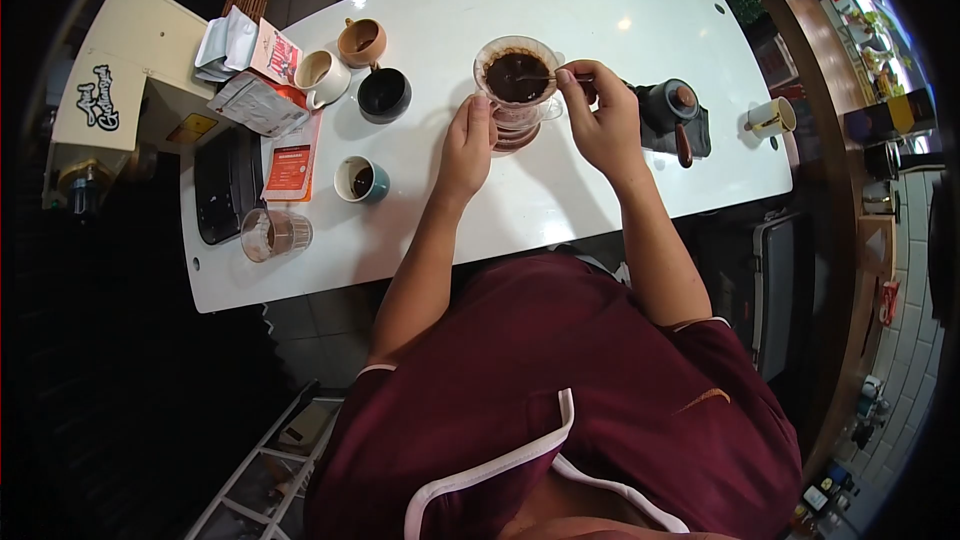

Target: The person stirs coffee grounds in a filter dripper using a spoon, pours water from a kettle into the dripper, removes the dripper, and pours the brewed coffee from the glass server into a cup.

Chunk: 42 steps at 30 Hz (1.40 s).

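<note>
A clear glass dripper [543, 50] holds dark wet coffee grounds [515, 76] and sits on a glass server [515, 136] near the middle of the white table. My left hand [467, 145] is at the near left side of the dripper, its fingers pressed together against the glass. At the right, my right hand [603, 120] pinches a thin dark stirrer [540, 77], which reaches over the grounds. The tip of the stirrer is too small to make out.
Cups [384, 94] and coffee bags [258, 102] stand on the left of the table [440, 10], with a glass [275, 235] near its front edge. To the right are a black kettle [665, 105] on a dark base and a white mug [771, 117].
</note>
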### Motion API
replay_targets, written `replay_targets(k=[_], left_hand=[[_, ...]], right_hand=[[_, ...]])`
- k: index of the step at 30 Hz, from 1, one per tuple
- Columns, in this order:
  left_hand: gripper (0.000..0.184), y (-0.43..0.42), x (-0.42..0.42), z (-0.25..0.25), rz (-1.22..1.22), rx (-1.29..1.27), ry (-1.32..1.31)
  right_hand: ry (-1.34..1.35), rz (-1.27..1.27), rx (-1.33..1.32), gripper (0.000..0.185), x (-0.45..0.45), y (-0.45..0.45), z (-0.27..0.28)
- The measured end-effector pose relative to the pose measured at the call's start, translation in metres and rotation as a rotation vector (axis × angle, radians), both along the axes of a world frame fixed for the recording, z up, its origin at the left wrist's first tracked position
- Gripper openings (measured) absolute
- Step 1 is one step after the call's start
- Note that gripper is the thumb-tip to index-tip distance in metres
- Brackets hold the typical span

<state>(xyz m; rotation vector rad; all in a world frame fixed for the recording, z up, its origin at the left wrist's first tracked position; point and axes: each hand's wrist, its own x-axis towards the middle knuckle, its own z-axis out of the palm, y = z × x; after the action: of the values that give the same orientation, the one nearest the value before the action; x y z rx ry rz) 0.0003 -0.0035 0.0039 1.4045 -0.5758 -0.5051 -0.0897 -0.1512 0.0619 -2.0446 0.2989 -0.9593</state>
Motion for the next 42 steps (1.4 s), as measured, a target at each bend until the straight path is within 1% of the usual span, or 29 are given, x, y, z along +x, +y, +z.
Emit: replay_targets(k=[1,3,6,8,11,15,25,30,33,39,42], left_hand=[[0.042,0.000,0.001,0.000,-0.010,0.003,0.001],[0.042,0.000,0.001,-0.001,0.000,0.020,-0.006],[0.043,0.001,0.002,-0.001,-0.015,0.030,0.003],[0.043,0.001,0.002,-0.001,-0.012,0.032,0.000],[0.045,0.001,0.002,-0.002,-0.013,0.024,0.005],[0.046,0.001,0.002,0.000,-0.012,0.021,-0.004],[0.042,-0.002,-0.001,0.001,0.028,-0.010,0.030],[0.041,-0.002,0.000,0.004,0.046,0.003,0.046],[0.041,-0.003,-0.001,0.007,0.055,0.004,0.061],[0.040,-0.003,-0.001,0.005,0.059,-0.039,0.064],[0.039,-0.004,-0.001,0.002,0.085,-0.037,0.091]], right_hand=[[0.015,-0.003,-0.048,0.012,-0.001,0.001,0.001],[0.025,-0.029,-0.037,0.011,-0.003,0.005,0.002],[-0.003,-0.041,-0.019,0.012,-0.005,0.006,0.001],[-0.087,-0.074,0.001,0.011,-0.008,0.007,0.001],[-0.098,-0.055,-0.008,0.010,-0.010,0.006,0.002],[-0.039,-0.055,-0.069,0.010,-0.009,0.010,0.006],[-0.114,-0.021,0.043,0.010,-0.001,-0.002,0.003],[-0.009,0.047,-0.021,0.012,0.001,-0.005,0.003],[-0.010,0.073,-0.090,0.012,0.001,-0.007,0.004],[-0.102,0.066,-0.100,0.012,-0.007,-0.011,0.016],[-0.055,0.085,-0.145,0.009,-0.006,-0.013,0.015]])
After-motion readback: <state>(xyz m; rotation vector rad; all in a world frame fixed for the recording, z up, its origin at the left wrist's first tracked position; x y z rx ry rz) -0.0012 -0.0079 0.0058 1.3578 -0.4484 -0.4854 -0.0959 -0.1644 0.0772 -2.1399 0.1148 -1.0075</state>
